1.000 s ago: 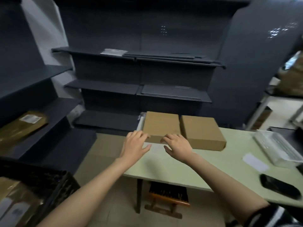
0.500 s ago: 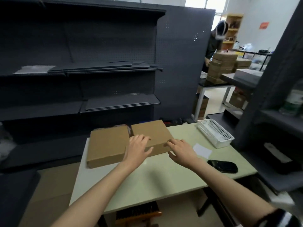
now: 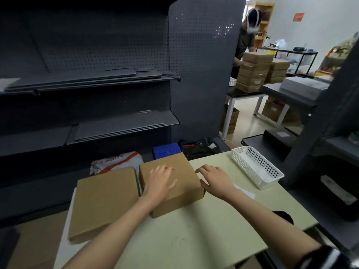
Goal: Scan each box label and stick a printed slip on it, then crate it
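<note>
Pale green worktop carries two flat brown cardboard boxes; right-hand box lies just beside its twin. Left hand rests flat on the right-hand box's lid, grip wide; right hand touches its right edge, grip loose, holding nothing. Box looks stiff, light, dry; best taken at opposite side edges.

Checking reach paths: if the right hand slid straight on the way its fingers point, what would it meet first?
Probably the right-hand cardboard box: the right hand points up-left, fingertips at its right edge. Depth is unclear; it may already touch.
</note>
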Tool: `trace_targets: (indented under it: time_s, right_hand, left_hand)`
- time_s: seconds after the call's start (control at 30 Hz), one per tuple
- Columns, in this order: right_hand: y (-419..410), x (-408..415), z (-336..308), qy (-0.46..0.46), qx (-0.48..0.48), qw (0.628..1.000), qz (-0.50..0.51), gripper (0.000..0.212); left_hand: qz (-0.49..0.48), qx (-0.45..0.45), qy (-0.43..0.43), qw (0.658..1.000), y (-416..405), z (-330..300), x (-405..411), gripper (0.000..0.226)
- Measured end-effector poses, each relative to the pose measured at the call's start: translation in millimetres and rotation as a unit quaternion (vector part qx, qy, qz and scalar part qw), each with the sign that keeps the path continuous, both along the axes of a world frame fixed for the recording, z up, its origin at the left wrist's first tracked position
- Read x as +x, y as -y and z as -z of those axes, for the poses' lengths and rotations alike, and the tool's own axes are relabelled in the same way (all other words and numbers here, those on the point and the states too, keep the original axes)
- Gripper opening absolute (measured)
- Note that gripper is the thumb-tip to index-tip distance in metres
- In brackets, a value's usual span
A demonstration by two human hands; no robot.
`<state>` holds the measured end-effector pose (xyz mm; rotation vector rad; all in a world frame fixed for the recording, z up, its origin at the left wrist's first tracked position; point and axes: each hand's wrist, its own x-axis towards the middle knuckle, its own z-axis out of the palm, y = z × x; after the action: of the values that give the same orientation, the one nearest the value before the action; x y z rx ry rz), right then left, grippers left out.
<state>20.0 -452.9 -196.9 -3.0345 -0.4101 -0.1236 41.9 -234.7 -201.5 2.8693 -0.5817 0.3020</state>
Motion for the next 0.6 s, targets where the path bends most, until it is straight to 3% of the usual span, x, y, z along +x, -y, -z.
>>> trace_targets:
  time_s: [0.23,0.43,0.6]
  right_hand:
    - [7,57,32,-0.031,0.027,0.999,-0.006,0.04]
    - [12,107,72,-0.117,0.098,0.988,0.012,0.048]
    - [17,142,98,-0.155,0.07,0.984,-0.047,0.055]
  left_hand:
    - [-0.068,-0.012,-0.045,0.997,0,34,50,0.044]
    - [-0.132,-0.012,-0.144,0.981,5,81,73,0.057]
    - [-0.221,0.023,-0.168,0.961,8,100,79,0.063]
